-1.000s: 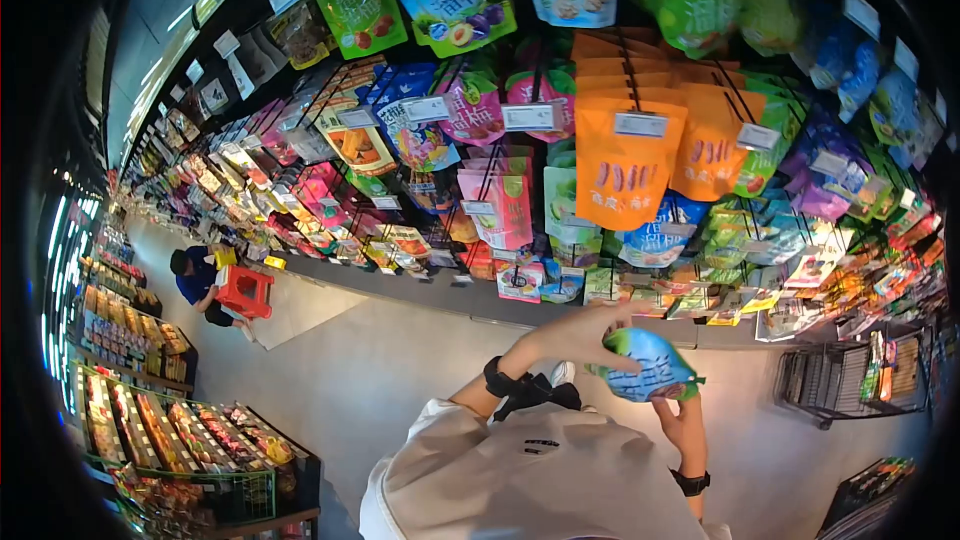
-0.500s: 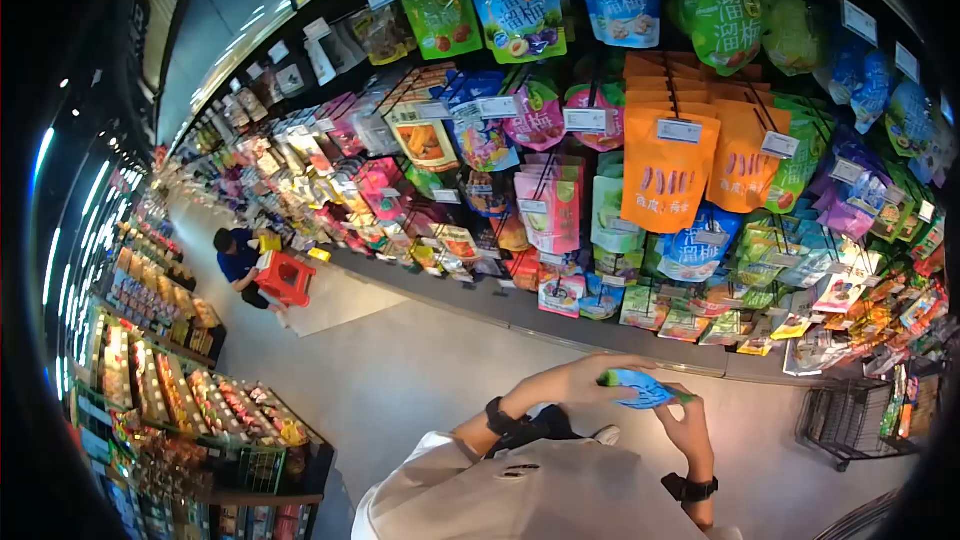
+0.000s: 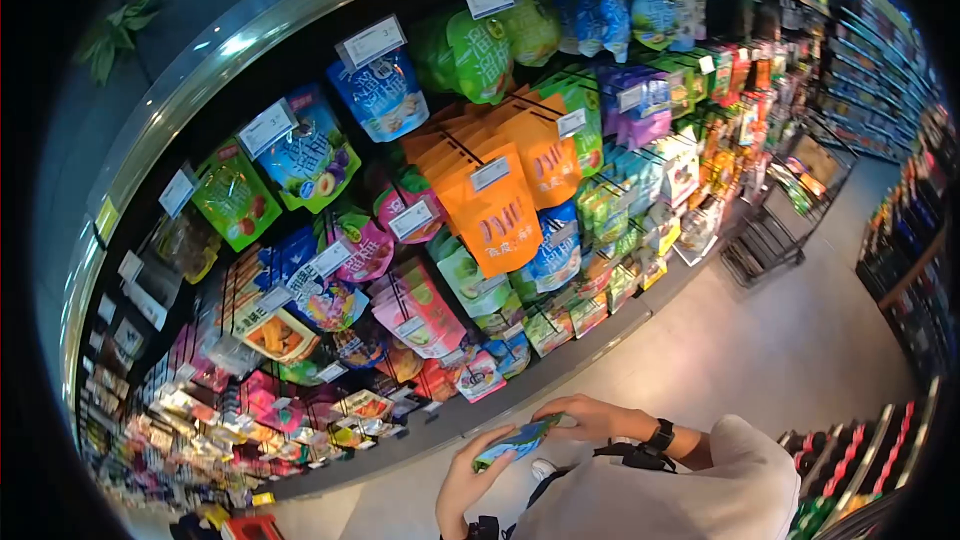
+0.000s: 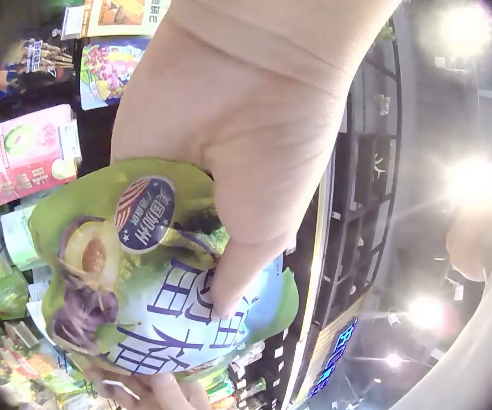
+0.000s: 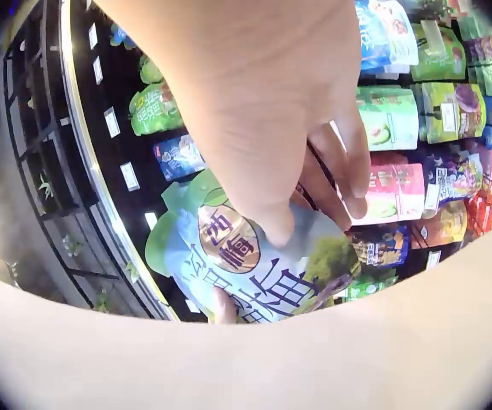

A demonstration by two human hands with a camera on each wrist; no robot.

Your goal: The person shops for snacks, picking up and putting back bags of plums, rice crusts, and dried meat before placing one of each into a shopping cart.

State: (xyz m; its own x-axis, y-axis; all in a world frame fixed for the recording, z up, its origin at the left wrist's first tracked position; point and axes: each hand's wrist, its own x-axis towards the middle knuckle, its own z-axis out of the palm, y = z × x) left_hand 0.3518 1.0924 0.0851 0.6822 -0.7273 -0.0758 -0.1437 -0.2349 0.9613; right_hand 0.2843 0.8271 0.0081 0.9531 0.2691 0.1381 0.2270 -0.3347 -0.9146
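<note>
Bag (image 4: pixel 131 286) pinched by left hand (image 3: pixel 468 472) and right hand (image 3: pixel 592 420).
Drop to floor (image 3: pixel 685 365) could be caused if both pinches were loosened.

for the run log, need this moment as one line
left hand: holding snack bag; right hand: holding same bag; ahead: orange packs hanging; floor right: shopping cart

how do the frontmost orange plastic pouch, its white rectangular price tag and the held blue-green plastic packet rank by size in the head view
Largest: orange pouch
Next: held packet, partly hidden
Smallest: white price tag
</note>
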